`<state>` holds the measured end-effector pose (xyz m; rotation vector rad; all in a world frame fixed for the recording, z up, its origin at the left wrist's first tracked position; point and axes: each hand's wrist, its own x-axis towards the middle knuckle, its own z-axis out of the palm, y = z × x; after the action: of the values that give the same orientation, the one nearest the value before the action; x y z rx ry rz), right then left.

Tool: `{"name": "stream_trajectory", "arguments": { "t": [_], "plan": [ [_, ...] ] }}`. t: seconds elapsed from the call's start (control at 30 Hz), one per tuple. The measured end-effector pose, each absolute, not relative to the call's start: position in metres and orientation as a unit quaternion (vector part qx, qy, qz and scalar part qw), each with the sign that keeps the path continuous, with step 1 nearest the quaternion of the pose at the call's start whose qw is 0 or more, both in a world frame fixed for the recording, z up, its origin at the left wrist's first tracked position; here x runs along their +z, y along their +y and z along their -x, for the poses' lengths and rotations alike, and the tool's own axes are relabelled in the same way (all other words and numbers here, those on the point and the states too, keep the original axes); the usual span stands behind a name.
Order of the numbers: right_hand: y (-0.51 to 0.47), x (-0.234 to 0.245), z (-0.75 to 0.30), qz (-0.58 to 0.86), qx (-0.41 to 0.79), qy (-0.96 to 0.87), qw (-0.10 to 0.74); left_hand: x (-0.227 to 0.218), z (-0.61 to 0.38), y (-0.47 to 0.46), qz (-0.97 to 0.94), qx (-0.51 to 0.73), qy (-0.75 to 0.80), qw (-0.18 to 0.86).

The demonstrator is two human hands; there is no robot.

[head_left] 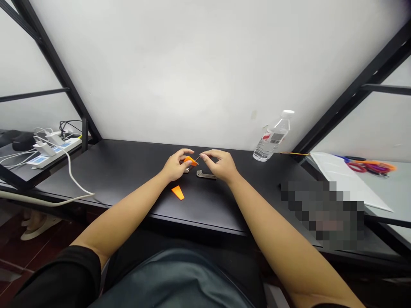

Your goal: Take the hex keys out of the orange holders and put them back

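Note:
My left hand pinches a small orange plastic piece above the desk, its fingers closed. Across from it, my right hand has thumb and forefinger together on a thin hex key, whose tip meets the orange piece or lies right beside it; which one, I cannot tell. Below my right hand lies a row of L-shaped hex keys, side by side. Another small metal part shows partly under my left hand. A second orange plastic piece, wedge-shaped, rests flat nearer the front edge.
On the black desk, a water bottle stands at the back right. A blurred-out object, a white sheet and scissors are to the right. Far left, a power strip has a white cable hanging over the edge.

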<state>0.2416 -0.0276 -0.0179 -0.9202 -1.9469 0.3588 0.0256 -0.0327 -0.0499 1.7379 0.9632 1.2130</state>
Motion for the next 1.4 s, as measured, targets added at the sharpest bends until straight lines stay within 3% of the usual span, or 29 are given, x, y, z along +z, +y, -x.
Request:
{"name": "stream_trajectory", "arguments": {
  "t": [0.3, 0.5, 0.67, 1.0, 1.27, 1.4],
  "plan": [
    [-0.027, -0.024, -0.238, 0.413, 0.141, -0.84, 0.321, -0.045, -0.025, -0.035, -0.714, 0.462, 0.424, 0.311],
    [-0.027, -0.02, -0.238, 0.425, 0.111, -0.853, 0.283, -0.049, -0.027, -0.032, -0.704, 0.462, 0.413, 0.347],
    [-0.025, -0.019, -0.243, 0.435, 0.162, -0.85, 0.249, -0.053, -0.028, -0.031, -0.683, 0.452, 0.405, 0.407],
    [-0.013, -0.02, -0.274, 0.493, 0.204, -0.845, 0.036, -0.05, -0.025, -0.033, -0.689, 0.45, 0.408, 0.396],
    [-0.018, -0.012, -0.271, 0.474, 0.236, -0.848, -0.003, -0.054, -0.023, -0.028, -0.683, 0.454, 0.403, 0.407],
    [-0.02, -0.009, -0.274, 0.448, 0.235, -0.86, 0.065, -0.052, -0.024, -0.031, -0.689, 0.472, 0.41, 0.367]
  ]
}}
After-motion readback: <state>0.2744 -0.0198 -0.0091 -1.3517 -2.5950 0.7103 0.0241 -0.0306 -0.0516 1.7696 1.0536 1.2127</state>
